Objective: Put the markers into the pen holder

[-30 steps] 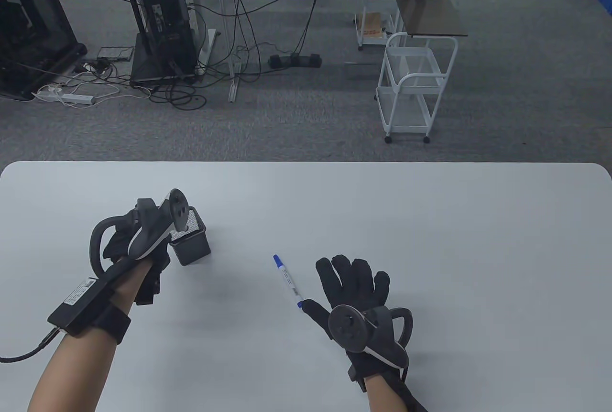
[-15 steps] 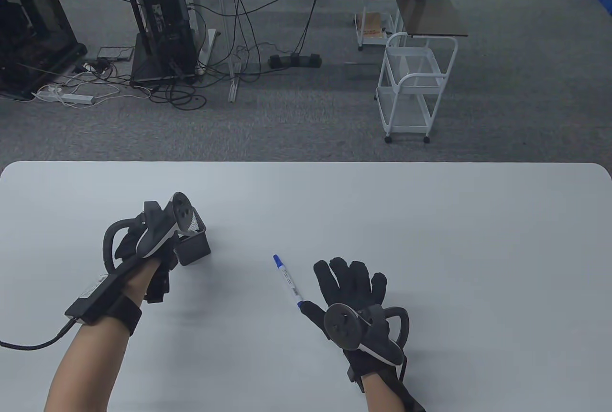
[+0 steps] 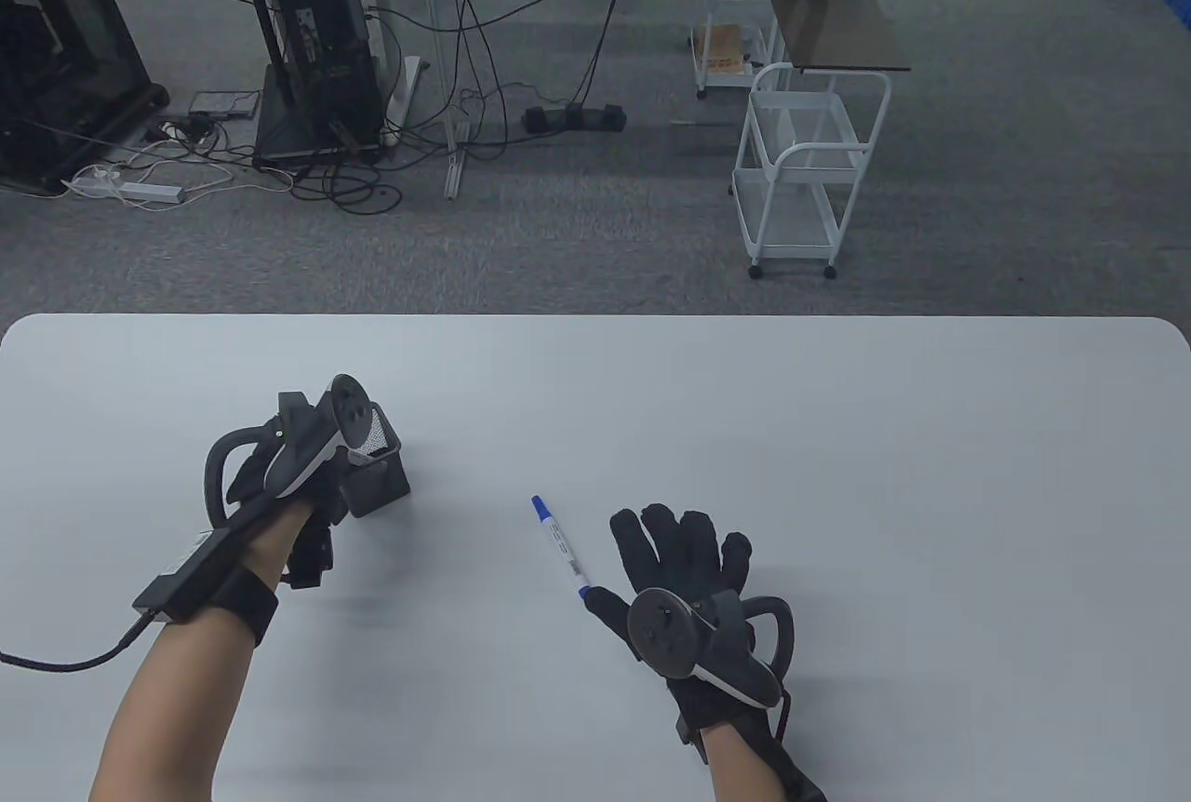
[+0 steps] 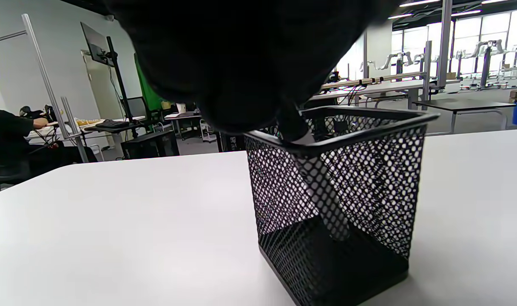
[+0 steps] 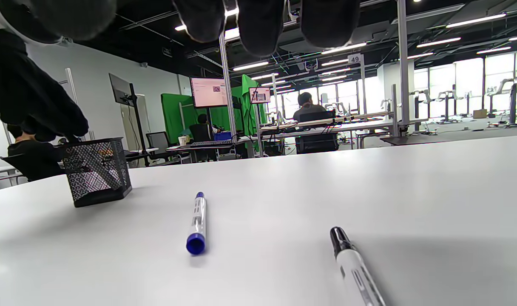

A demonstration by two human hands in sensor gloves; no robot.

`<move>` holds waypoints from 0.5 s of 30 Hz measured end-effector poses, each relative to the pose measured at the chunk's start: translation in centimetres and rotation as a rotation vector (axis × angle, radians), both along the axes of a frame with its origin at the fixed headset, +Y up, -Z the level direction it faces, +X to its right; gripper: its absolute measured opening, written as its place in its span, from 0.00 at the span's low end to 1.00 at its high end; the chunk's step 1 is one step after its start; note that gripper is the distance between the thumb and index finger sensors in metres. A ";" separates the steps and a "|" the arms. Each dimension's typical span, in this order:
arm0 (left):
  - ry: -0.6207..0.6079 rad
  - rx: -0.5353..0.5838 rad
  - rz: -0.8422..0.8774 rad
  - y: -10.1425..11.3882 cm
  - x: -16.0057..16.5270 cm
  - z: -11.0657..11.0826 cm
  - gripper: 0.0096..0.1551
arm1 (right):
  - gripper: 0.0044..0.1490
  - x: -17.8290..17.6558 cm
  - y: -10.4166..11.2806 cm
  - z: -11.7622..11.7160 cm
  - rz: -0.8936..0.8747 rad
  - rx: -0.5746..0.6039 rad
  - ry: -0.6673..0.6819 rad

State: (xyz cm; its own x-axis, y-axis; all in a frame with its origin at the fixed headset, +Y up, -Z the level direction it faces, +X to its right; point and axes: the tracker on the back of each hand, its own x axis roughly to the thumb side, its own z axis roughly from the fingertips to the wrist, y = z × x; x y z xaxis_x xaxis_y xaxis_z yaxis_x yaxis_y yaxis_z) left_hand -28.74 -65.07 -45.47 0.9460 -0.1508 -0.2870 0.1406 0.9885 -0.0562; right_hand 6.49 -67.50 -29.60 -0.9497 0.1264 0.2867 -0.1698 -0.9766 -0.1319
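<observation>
Markers are still lying out on the table [image 3: 744, 411]: a blue marker [image 3: 559, 548] is resting just left of the right hand [image 3: 684, 579], and a black marker [image 5: 355, 267] is lying beside it. The pen holder [image 3: 374, 474] is standing upright at the left, with the left hand [image 3: 279, 467] hovering over its rim. One marker in the holder [image 4: 322, 199] is leaning slantwise inside, so the job looks about a third done, with two left to pick up. The right hand is lying flat with fingers spread, holding nothing. Whether the left hand is still pinching the marker's top cannot be told, since the glove is covering it. Only the right wrist view is showing the black marker; the table view is hiding it under the hand. Only the left wrist view is showing the holder's inside
</observation>
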 end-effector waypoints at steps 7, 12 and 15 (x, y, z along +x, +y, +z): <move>0.000 -0.036 0.001 0.0 -0.1 0.1 0.22 | 0.51 -0.1 0.0 0.0 0.008 -0.003 -0.001; 0.026 -0.045 -0.021 0.5 -0.2 0.4 0.30 | 0.51 -0.1 -0.1 -0.1 0.010 -0.007 -0.002; 0.019 -0.037 -0.045 0.9 -0.2 0.7 0.32 | 0.51 -0.2 -0.1 -0.1 0.013 -0.010 -0.002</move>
State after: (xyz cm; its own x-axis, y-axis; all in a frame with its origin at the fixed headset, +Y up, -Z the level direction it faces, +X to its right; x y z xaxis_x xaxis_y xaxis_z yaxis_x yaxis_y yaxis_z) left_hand -28.98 -64.13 -44.80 0.9326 -0.2036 -0.2979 0.1830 0.9784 -0.0958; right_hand 6.34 -67.60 -29.70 -0.9519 0.1170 0.2833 -0.1570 -0.9800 -0.1226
